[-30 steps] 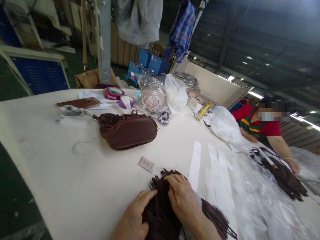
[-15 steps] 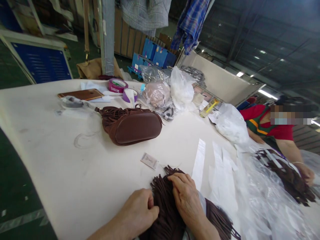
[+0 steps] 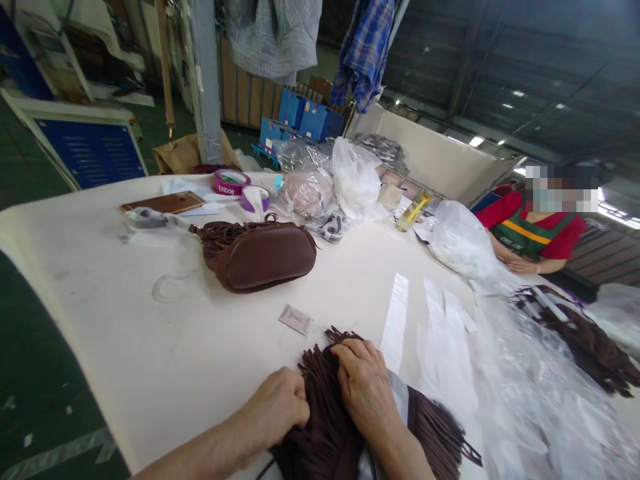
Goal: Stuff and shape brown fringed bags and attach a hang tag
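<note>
A dark brown fringed bag (image 3: 330, 413) lies on the near part of the table, with a grey strip showing across it. My right hand (image 3: 367, 387) presses on top of it, fingers closed over the fringe. At the bag's left edge, my left hand (image 3: 283, 407) is closed in a pinch against the strands. What its fingertips hold is hidden. A small printed packet (image 3: 296, 319) lies just beyond the fringe. Farther back, a second brown fringed bag (image 3: 270, 257) rests on its side with its smooth oval base facing me.
Tape rolls (image 3: 231, 183) and a phone (image 3: 163, 202) lie at the back left. White strips (image 3: 396, 317) and clear plastic bags (image 3: 525, 387) spread to the right. A co-worker (image 3: 537, 230) in a green apron is across the table by more brown fringed pieces (image 3: 585, 340).
The view has shifted slightly. My left hand has moved a little against the fringe; my right hand keeps its place. The co-worker has straightened and drawn a hand back from the brown pieces.
</note>
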The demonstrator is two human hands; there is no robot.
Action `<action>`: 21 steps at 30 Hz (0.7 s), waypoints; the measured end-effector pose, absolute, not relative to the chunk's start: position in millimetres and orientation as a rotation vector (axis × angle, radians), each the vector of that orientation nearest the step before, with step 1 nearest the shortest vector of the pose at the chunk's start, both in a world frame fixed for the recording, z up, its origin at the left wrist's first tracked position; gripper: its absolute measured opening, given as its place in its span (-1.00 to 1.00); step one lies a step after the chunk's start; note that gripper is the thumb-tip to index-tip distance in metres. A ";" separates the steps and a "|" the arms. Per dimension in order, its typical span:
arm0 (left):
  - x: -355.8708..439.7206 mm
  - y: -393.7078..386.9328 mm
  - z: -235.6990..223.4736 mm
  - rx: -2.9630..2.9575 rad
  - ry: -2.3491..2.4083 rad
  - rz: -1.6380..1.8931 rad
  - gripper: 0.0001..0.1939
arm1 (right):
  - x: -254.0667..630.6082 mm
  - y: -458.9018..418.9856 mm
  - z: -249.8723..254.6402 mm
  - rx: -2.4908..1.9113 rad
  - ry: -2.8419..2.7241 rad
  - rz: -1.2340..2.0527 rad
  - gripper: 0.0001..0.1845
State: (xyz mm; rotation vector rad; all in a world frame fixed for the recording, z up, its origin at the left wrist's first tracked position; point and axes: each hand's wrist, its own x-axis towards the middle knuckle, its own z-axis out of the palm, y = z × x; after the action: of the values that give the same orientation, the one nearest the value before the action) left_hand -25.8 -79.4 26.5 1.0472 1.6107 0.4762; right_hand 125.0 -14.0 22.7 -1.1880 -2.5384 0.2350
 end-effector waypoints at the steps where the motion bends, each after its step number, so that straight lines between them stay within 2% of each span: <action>1: -26.3 -82.3 22.8 0.988 1.587 0.508 -0.93 | 124.8 -14.1 22.4 -1.194 -2.533 0.238 -0.74; 9: -25.6 -121.0 -11.1 0.913 1.496 0.894 -0.86 | 124.1 -14.8 22.1 -1.227 -2.510 0.275 -0.73; 14: -32.0 -108.8 5.6 1.020 1.603 0.753 -0.84 | 124.2 -14.5 21.5 -1.227 -2.520 0.256 -0.72; 18: -35.1 -86.0 28.3 1.258 1.717 0.568 -0.71 | 124.4 -13.7 19.9 -1.215 -2.530 0.200 -0.72; 21: -29.3 -80.4 30.1 1.141 1.512 0.433 -0.79 | 124.1 -13.9 20.8 -1.238 -2.547 0.210 -0.71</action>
State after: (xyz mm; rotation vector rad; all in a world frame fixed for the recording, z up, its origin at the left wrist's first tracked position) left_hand -29.3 -80.4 30.1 1.1407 1.5122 0.4330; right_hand 124.1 -13.9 20.8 -1.2376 -2.5469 0.2097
